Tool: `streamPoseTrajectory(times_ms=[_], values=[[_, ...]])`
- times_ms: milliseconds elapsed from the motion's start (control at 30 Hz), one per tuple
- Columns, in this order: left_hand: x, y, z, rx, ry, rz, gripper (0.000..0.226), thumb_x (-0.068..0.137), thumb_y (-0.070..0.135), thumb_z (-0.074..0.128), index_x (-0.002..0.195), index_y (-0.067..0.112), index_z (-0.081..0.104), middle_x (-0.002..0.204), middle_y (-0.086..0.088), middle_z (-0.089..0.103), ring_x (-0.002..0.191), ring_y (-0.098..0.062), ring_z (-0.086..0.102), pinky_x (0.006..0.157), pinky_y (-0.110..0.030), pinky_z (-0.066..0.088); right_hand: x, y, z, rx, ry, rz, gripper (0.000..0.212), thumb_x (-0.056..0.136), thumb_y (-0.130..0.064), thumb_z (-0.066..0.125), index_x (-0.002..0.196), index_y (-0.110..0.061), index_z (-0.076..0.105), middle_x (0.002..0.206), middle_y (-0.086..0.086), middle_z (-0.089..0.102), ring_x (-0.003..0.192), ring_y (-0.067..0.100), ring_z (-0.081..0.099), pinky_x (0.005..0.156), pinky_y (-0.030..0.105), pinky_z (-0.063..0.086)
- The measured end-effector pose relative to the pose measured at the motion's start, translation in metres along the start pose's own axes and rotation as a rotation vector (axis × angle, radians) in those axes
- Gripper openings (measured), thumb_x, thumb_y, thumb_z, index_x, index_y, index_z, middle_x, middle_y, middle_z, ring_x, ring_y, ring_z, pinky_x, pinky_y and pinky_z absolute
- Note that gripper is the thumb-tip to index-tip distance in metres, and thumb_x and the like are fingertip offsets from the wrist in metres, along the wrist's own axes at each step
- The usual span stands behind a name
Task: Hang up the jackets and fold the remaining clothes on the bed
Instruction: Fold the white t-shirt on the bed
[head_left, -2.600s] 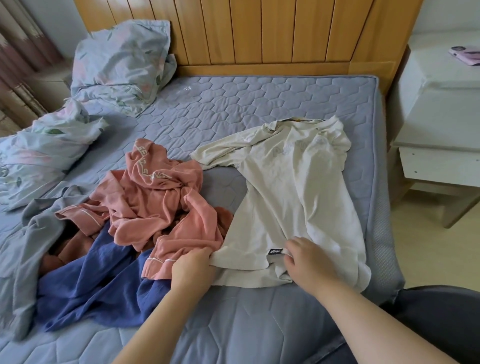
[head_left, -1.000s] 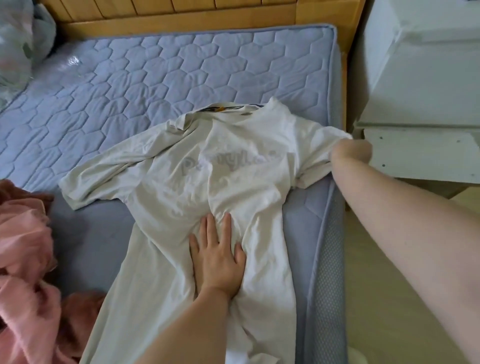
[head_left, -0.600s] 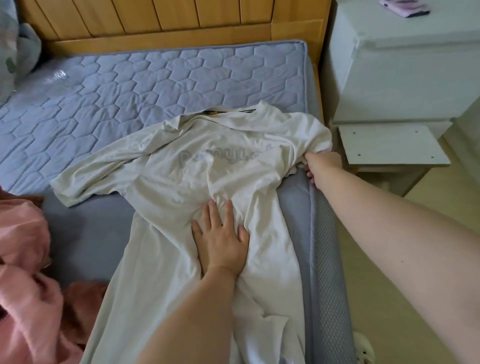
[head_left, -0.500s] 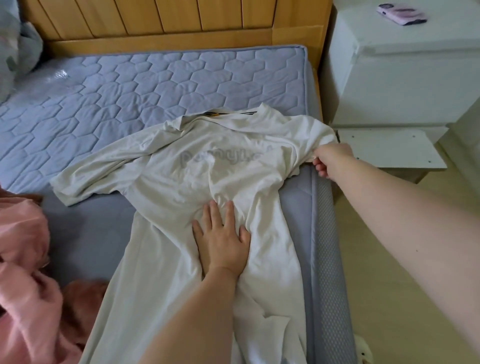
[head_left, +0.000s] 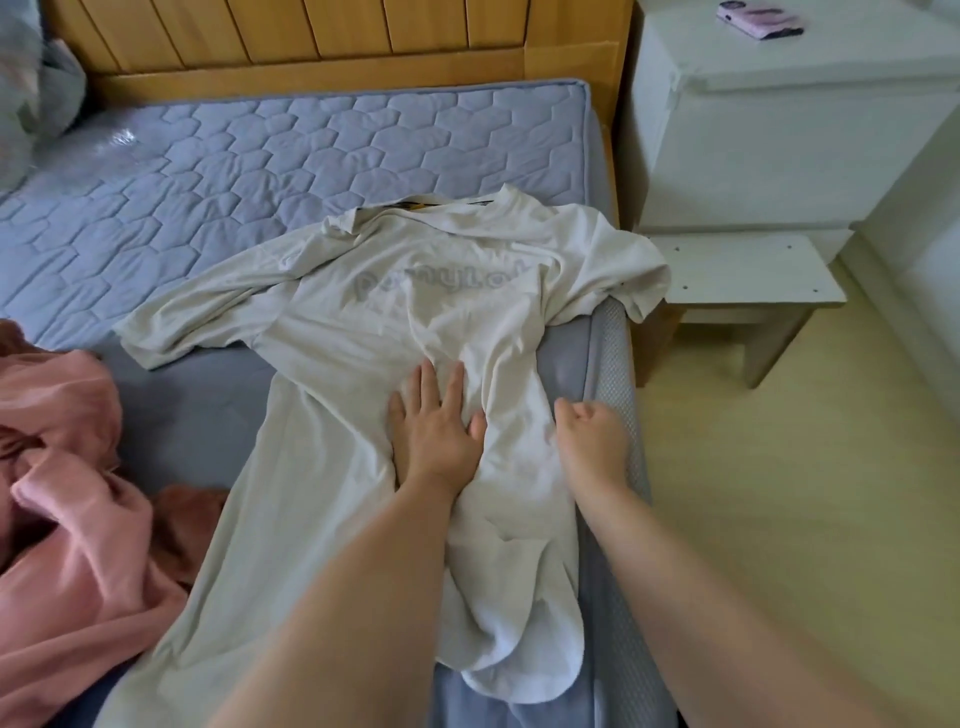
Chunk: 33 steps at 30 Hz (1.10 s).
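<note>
Where left hand (head_left: 434, 423) presses, wrinkled shirt (head_left: 358, 327), quilted mattress (head_left: 249, 156)

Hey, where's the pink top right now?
In the head view, the pink top lies crumpled at the left, on the blue mattress, just left of the white T-shirt that the left hand presses flat.
</note>
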<state>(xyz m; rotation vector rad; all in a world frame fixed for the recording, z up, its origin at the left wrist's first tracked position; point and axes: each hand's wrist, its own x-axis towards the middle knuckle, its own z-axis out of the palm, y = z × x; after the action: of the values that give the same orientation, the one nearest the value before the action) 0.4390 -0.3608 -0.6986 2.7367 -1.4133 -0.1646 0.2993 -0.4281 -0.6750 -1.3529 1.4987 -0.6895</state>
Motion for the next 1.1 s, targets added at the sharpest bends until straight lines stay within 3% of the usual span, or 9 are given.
streamPoseTrajectory(times_ms=[233,400,467,600,667,767,833,1000,1100], values=[[-0.059,0.003,-0.015,-0.399,-0.284,0.045,0.067,0.098,0.034,0.039,0.153,0.026,0.001,0.161,0.000,-0.011,0.147,-0.020,-0.011,0.119,-0.041,-0.003,-0.087,0.023,-0.030,-0.110,-0.409,0.185,0.013,0.077,-0.017,0.072,0.088,-0.010,0.068,0.087,0.009,0.070,0.080,0.024,0.065,0.068,0.027,0.052],[-0.129,0.000,-0.036,-0.664,-0.186,0.234,0.041,0.099,0.022,0.043,0.139,0.015,0.043,0.151,-0.011,0.036,0.141,-0.028,0.032,0.115,-0.043,0.027,-0.118,0.031,-0.057,-0.022,0.045,-0.027,0.023,0.089,-0.015,0.060,0.071,-0.009,0.046,0.071,0.004,0.051,0.068,0.024,0.049,0.054,0.031,0.033],[-0.161,0.004,-0.052,-0.826,-0.311,0.194,0.042,0.099,0.031,0.047,0.139,0.017,0.046,0.149,0.000,0.039,0.140,-0.015,0.032,0.116,-0.029,0.022,-0.127,0.032,-0.074,0.000,0.200,-0.073,0.029,0.092,-0.014,0.057,0.067,-0.011,0.043,0.063,-0.001,0.043,0.061,0.019,0.041,0.051,0.029,0.028],[-0.200,0.011,-0.046,-0.403,-0.277,0.482,0.092,0.075,0.065,0.058,0.151,0.028,0.020,0.157,0.007,0.017,0.142,-0.010,0.016,0.116,-0.027,0.014,-0.134,0.041,-0.101,-0.031,0.208,-0.006,0.025,0.093,-0.026,0.056,0.101,-0.003,0.060,0.087,0.005,0.058,0.084,0.028,0.054,0.067,0.029,0.034],[-0.210,0.019,-0.038,-0.194,-0.249,0.508,0.090,0.079,0.051,0.060,0.152,0.032,0.009,0.158,0.005,0.014,0.140,-0.018,0.020,0.114,-0.036,0.024,-0.142,0.043,-0.109,-0.038,0.092,0.036,0.034,0.091,-0.032,0.061,0.111,-0.005,0.057,0.098,0.006,0.059,0.088,0.024,0.057,0.069,0.028,0.037],[-0.207,0.030,-0.032,-0.141,-0.152,0.359,0.059,0.087,0.025,0.053,0.142,0.026,0.031,0.136,-0.001,0.042,0.120,-0.025,0.043,0.093,-0.038,0.044,-0.155,0.045,-0.117,0.047,-0.249,0.101,0.038,0.082,-0.018,0.072,0.113,-0.016,0.051,0.098,-0.001,0.059,0.082,0.010,0.057,0.058,0.016,0.039],[-0.202,0.031,-0.034,-0.164,-0.146,0.258,0.040,0.087,0.017,0.051,0.127,0.021,0.051,0.120,-0.004,0.052,0.110,-0.026,0.052,0.084,-0.034,0.046,-0.159,0.054,-0.117,-0.088,-0.322,0.020,0.035,0.082,-0.007,0.067,0.114,-0.016,0.055,0.100,0.001,0.061,0.087,0.016,0.058,0.055,0.010,0.038],[-0.195,0.034,-0.074,-0.857,-0.005,0.149,0.016,0.081,0.009,0.068,0.091,0.020,0.073,0.084,0.011,0.069,0.072,0.004,0.059,0.067,-0.010,0.039,-0.171,0.041,-0.125,-0.172,0.379,-0.585,0.018,0.080,0.004,0.052,0.089,-0.004,0.065,0.080,0.009,0.062,0.075,0.023,0.054,0.064,0.028,0.039],[-0.194,0.028,-0.101,-0.716,-0.128,0.241,0.008,0.078,0.020,0.075,0.085,0.019,0.070,0.074,0.009,0.065,0.066,0.000,0.055,0.061,-0.012,0.039,-0.172,0.044,-0.123,-0.268,0.328,-0.771,0.022,0.076,-0.002,0.040,0.080,-0.003,0.062,0.077,0.010,0.055,0.073,0.026,0.050,0.062,0.033,0.041]])
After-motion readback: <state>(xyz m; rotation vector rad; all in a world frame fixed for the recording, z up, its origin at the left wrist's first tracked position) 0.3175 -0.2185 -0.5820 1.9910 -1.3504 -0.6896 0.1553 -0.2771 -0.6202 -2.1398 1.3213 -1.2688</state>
